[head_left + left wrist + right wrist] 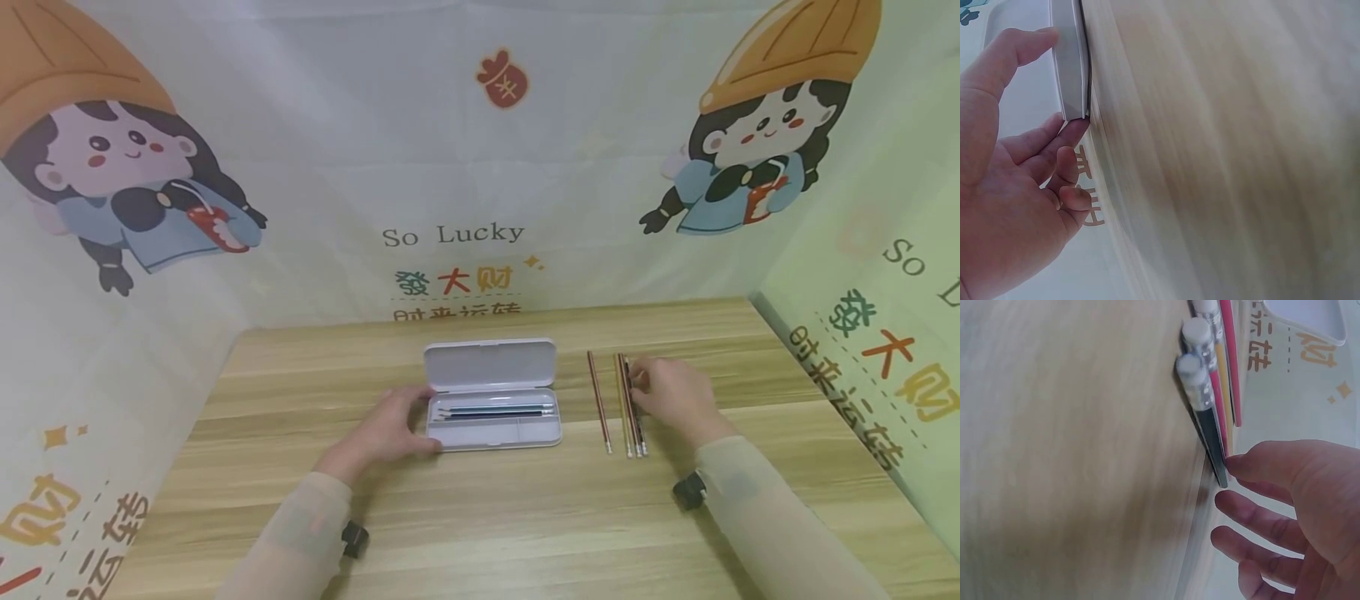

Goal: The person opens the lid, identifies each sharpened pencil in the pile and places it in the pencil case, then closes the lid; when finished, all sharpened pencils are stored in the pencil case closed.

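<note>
A white pencil case (pixel 495 436) stands with its lid raised; a light blue pencil (pixel 495 407) and a dark pencil (pixel 495 414) lie in its upper compartment. My left hand (pixel 386 429) grips the case's left end, thumb at the front corner, fingers behind. To the right, a yellow pencil (pixel 625 412), a red pencil (pixel 632 408) and a black pencil (pixel 1208 434) lie side by side, erasers toward me. My right hand (pixel 675 396) is at their far ends, thumb (pixel 1250 465) touching beside the black pencil, other fingers loosely bent.
Another red pencil (pixel 598 400) lies apart between the case and the group. The wooden table (pixel 517 525) meets a printed cloth backdrop (pixel 600 275) at the back and sides. Each sleeve carries a black wrist device (pixel 355 540).
</note>
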Demonstrator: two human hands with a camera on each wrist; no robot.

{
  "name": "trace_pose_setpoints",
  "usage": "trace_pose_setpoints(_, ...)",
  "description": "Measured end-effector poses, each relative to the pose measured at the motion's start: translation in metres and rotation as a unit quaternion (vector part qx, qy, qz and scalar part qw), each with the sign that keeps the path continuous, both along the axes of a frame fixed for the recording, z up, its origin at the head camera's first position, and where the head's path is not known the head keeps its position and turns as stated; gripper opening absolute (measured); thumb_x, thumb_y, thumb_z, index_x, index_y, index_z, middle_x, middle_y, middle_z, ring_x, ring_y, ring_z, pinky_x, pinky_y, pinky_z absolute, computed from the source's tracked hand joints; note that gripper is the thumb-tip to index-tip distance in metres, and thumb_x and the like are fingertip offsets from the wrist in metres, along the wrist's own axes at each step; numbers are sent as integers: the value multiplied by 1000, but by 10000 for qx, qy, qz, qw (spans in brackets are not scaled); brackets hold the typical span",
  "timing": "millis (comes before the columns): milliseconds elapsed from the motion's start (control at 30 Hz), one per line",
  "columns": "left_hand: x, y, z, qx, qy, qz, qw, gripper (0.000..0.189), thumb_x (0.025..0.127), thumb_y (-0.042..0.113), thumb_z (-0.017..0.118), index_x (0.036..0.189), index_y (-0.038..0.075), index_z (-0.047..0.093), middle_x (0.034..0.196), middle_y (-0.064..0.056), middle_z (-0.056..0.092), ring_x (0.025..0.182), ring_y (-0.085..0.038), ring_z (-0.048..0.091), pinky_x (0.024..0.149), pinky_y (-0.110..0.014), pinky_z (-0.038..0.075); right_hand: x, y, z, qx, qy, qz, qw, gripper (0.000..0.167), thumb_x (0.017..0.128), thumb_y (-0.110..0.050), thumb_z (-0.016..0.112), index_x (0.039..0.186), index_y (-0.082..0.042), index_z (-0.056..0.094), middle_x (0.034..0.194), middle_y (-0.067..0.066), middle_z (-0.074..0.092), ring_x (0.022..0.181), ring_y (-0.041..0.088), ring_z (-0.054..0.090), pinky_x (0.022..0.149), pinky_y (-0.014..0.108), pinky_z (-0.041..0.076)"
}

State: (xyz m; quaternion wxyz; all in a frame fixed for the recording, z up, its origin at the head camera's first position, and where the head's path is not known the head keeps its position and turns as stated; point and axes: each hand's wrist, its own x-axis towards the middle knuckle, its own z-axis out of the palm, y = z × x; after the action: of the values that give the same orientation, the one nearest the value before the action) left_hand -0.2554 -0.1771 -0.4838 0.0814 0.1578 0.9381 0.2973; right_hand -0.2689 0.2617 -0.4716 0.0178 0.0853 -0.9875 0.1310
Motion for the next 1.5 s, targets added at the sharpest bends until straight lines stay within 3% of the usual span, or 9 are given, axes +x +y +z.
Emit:
trace_pose_setpoints(500, 0, 0, 0, -2, 66, -1, 10000, 89, 70, 28, 92, 146, 4, 52, 151, -18, 55, 140, -38, 48, 122, -56, 36, 1, -4, -2, 23, 7, -1, 10000, 26, 89, -18, 73, 113, -9, 74, 92, 4, 78, 73, 19, 67, 50, 31, 50)
trace_pose_setpoints(767, 1, 0, 0, 8, 76, 4, 10000, 89, 70, 29, 92, 146, 5, 53, 151, -17, 55, 140, -38, 49, 121, -56, 37, 2, -7, -4, -130, 8, -437, 9990, 29, 90, -22, 74, 111, -3, 72, 90, 11, 78, 67, 20, 63, 48, 30, 48)
trace_pose_setpoints(967, 1, 0, -1, 44, 67, -15, 10000, 88, 71, 29, 92, 146, 5, 53, 151, -17, 55, 140, -37, 49, 122, -55, 37, 2, -6, 0, -338, -87, -632, 9974, 38, 89, -24, 78, 116, 1, 68, 80, 7, 75, 62, 18, 60, 46, 28, 45)
trace_pose_setpoints(1200, 1, -1, 0, 47, 45, -25, 10000, 88, 71, 28, 92, 146, 4, 53, 151, -18, 55, 141, -38, 48, 123, -55, 35, 2, -6, 5, -342, 28, -493, 9982, 36, 90, -21, 73, 122, -7, 68, 93, 6, 78, 61, 14, 60, 45, 27, 44)
trace_pose_setpoints(1500, 0, -1, -1, 14, 41, -5, 10000, 88, 71, 29, 92, 146, 5, 53, 151, -17, 55, 141, -37, 48, 123, -55, 35, 4, -16, 12, -353, 505, 38, 9981, 30, 90, -18, 69, 119, -12, 72, 92, 3, 77, 53, 9, 53, 41, 25, 38)
